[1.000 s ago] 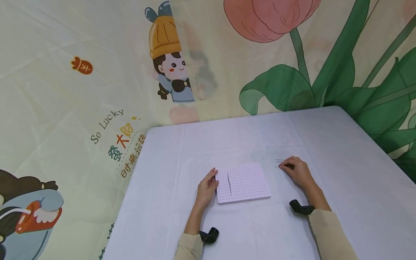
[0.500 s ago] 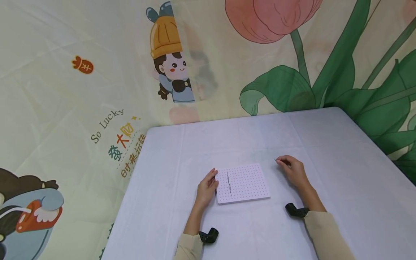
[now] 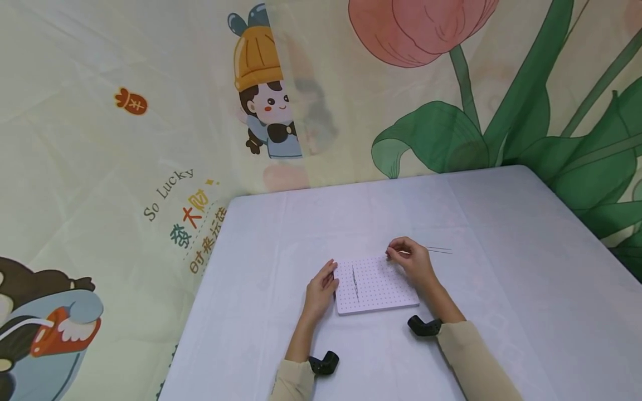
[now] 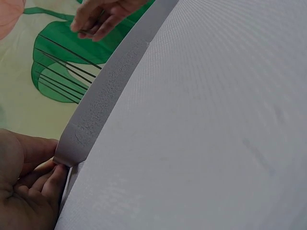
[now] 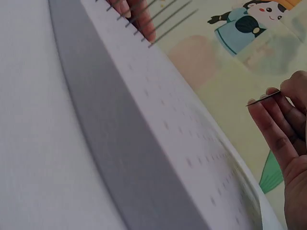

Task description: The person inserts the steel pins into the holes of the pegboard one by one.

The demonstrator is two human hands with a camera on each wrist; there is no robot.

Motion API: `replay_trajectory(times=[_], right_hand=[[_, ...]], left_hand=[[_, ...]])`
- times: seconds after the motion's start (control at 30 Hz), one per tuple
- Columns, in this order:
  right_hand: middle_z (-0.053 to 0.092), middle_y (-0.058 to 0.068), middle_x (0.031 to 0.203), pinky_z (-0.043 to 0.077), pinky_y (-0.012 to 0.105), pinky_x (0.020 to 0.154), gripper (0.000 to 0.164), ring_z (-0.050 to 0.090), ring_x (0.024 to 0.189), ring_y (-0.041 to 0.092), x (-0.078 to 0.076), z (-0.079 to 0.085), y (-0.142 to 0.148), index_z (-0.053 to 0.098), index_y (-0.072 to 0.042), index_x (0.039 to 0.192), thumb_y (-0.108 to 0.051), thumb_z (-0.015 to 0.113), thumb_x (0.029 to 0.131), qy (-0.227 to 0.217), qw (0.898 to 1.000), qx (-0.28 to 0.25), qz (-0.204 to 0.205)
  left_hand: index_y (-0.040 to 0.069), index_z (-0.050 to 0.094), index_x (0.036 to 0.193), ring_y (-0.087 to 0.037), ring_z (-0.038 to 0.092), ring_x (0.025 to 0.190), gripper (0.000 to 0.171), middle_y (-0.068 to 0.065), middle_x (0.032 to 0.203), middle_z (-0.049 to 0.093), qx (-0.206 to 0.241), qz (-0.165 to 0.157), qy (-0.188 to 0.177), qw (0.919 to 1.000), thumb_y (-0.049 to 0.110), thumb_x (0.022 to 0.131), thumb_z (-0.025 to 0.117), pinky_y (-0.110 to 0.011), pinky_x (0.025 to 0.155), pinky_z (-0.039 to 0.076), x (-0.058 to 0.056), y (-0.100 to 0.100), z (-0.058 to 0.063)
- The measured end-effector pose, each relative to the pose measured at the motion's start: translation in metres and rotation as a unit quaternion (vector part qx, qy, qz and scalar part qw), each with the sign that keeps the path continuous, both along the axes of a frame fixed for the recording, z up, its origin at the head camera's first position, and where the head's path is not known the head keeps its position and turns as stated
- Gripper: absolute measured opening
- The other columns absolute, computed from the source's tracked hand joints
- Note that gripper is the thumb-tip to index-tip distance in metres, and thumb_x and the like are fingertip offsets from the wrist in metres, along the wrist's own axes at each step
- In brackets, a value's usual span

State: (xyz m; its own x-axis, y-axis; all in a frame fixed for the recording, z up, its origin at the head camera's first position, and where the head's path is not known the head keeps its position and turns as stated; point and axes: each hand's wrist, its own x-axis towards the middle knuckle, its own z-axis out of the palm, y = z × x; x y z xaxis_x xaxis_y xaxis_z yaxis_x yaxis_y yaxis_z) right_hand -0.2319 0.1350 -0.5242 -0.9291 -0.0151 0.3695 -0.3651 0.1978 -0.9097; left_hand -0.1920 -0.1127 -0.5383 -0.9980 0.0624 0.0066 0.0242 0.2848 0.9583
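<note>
A white pegboard (image 3: 383, 287) dotted with small holes lies on the table. Several thin dark pins (image 3: 355, 283) stand upright in a row near its left side; the left wrist view shows these pins (image 4: 67, 72) rising above the board's edge. My left hand (image 3: 319, 289) grips the board's left edge between thumb and fingers. Over the far right corner of the board is my right hand (image 3: 412, 262), pinching a single thin pin (image 5: 264, 98) between thumb and fingertips, clear of the holes. Two loose pins (image 3: 438, 250) lie on the table just right of that hand.
A white cloth covers the table (image 3: 281, 239). Behind it hangs a printed backdrop (image 3: 331, 111) with flowers, leaves and cartoon figures. Black camera mounts sit on the left wrist (image 3: 324, 363) and the right wrist (image 3: 424, 326).
My right hand has picked up one pin from the loose ones on the table and carried it left to the board's far right corner. The left hand stays at the board's edge.
</note>
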Motion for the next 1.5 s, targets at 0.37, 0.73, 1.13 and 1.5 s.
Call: replay_trajectory(times=[0.37, 0.73, 1.13, 1.5], right_hand=[[0.063, 0.010, 0.085, 0.057, 0.023, 0.067, 0.010, 0.062, 0.081, 0.023, -0.002, 0.002, -0.055, 0.058, -0.001, 0.090, -0.005, 0.062, 0.082, -0.008, 0.996, 0.033, 0.084], [0.064, 0.015, 0.085, 0.056, 0.022, 0.070, 0.011, 0.063, 0.080, 0.026, 0.015, 0.023, -0.066, 0.057, 0.005, 0.090, 0.000, 0.062, 0.081, 0.005, 0.992, 0.058, 0.113], [0.063, 0.015, 0.084, 0.057, 0.032, 0.073, 0.010, 0.063, 0.079, 0.026, 0.016, 0.025, -0.068, 0.058, 0.006, 0.088, 0.004, 0.062, 0.079, -0.004, 0.988, 0.083, 0.128], [0.063, 0.014, 0.085, 0.057, 0.030, 0.073, 0.008, 0.063, 0.079, 0.026, 0.010, 0.018, -0.069, 0.059, 0.004, 0.087, 0.003, 0.062, 0.079, -0.004, 0.986, 0.094, 0.139]], left_hand=[[0.005, 0.049, 0.127, -0.019, 0.038, 0.126, 0.042, -0.004, 0.141, 0.037, 0.015, -0.012, 0.016, 0.9997, 0.002, 0.086, 0.055, -0.021, 0.102, 0.035, 0.000, 0.000, -0.002], [0.007, 0.047, 0.128, -0.013, 0.037, 0.127, 0.042, -0.001, 0.141, 0.036, 0.001, -0.020, 0.010, 0.9997, 0.004, 0.087, 0.054, -0.018, 0.102, 0.034, 0.000, 0.000, 0.000], [0.007, 0.048, 0.128, -0.013, 0.037, 0.126, 0.042, 0.001, 0.141, 0.037, 0.002, -0.017, 0.008, 0.9998, 0.003, 0.087, 0.054, -0.017, 0.102, 0.034, -0.001, -0.001, -0.002], [0.008, 0.048, 0.128, -0.014, 0.038, 0.126, 0.042, 0.000, 0.141, 0.037, 0.001, -0.015, 0.011, 0.9998, 0.003, 0.087, 0.054, -0.018, 0.102, 0.035, -0.002, -0.003, -0.003]])
